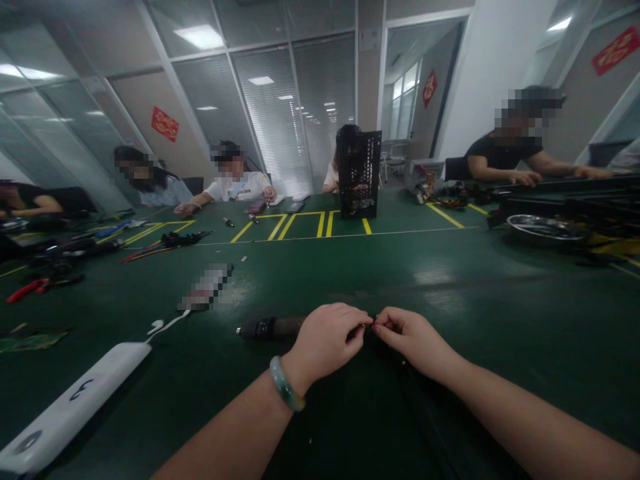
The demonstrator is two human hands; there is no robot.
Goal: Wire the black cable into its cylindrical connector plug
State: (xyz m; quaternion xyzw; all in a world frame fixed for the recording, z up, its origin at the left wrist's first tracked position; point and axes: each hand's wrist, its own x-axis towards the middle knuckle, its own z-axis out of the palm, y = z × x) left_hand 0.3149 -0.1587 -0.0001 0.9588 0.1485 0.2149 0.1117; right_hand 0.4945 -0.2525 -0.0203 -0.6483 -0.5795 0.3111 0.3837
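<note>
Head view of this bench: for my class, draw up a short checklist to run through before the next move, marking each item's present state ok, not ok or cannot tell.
1. Left hand and right hand in view above the green mat: ok.
2. Both hands' fingertips meeting on a small dark item: ok.
3. What that item is: cannot tell, the fingers hide it.
4. Left wrist free of jewellery: not ok, a green bangle is on it.
5. Screwdriver-like tool clear of the left hand: cannot tell, the hand overlaps it.
6. White device clear of both hands: ok.
</note>
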